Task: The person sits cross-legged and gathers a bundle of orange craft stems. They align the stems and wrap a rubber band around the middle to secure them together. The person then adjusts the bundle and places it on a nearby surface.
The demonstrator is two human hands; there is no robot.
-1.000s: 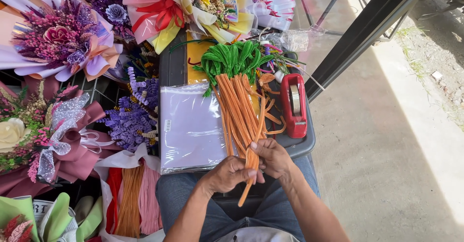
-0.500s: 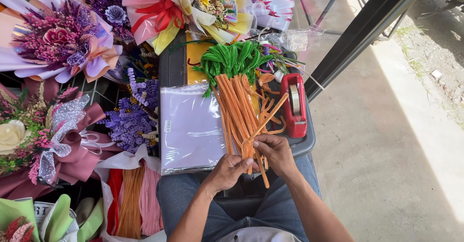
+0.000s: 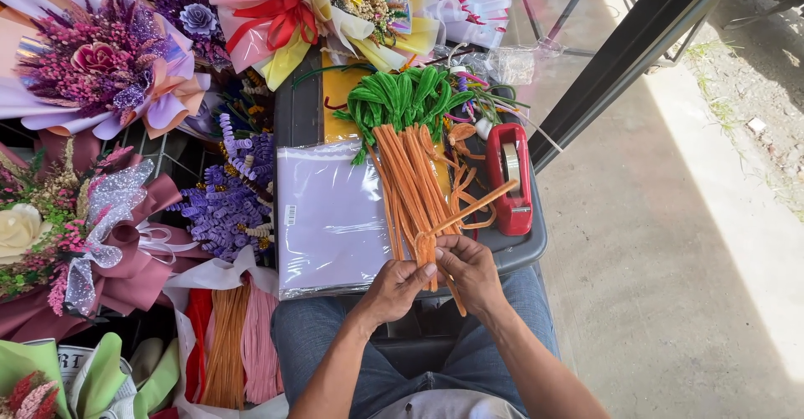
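- Head view: the left hand [image 3: 395,287] and the right hand [image 3: 471,270] are both closed around the bottom of a bunch of orange fuzzy stems [image 3: 412,186] with green tops [image 3: 400,94].
- The bunch lies on the grey tabletop [image 3: 526,250], its bottom end over the person's lap.
- One loose orange stem [image 3: 473,208] sticks out sideways to the right. It looks like it is being wound around the bunch, so the tying seems only partly done.
- A red tape holder [image 3: 509,178] sits just beside the bunch.
- A clear plastic bag [image 3: 331,218] lies on the other side.
- Flower bouquets [image 3: 100,59] fill the left side.
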